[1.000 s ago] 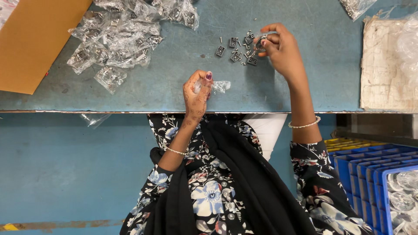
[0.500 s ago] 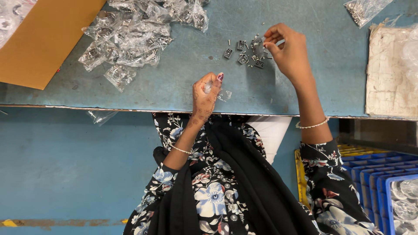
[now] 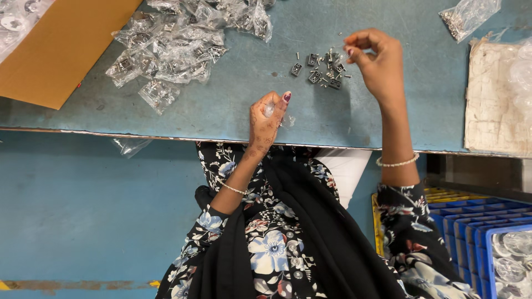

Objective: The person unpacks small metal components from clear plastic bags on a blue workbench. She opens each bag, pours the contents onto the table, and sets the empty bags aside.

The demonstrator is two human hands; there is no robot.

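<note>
Blue-green tabletop (image 3: pixel 233 105) is filling the upper view, bearing a heap of filled clear bags (image 3: pixel 177 47) beside cardboard (image 3: pixel 61 50). At the near edge the left hand (image 3: pixel 266 119) is pinching a small clear bag (image 3: pixel 277 113) between thumb and fingers. Farther back, the right hand (image 3: pixel 377 63) is hovering just beside a cluster of small metal parts (image 3: pixel 324 69), fingertips pinched together; whether they are gripping a part, I cannot tell. Blue crates (image 3: pixel 476 232) are sitting low right.

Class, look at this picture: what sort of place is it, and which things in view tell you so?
Probably a small-parts packing workshop: a worn blue workbench, a heap of filled clear bags, loose metal parts, and stacked blue crates.
</note>
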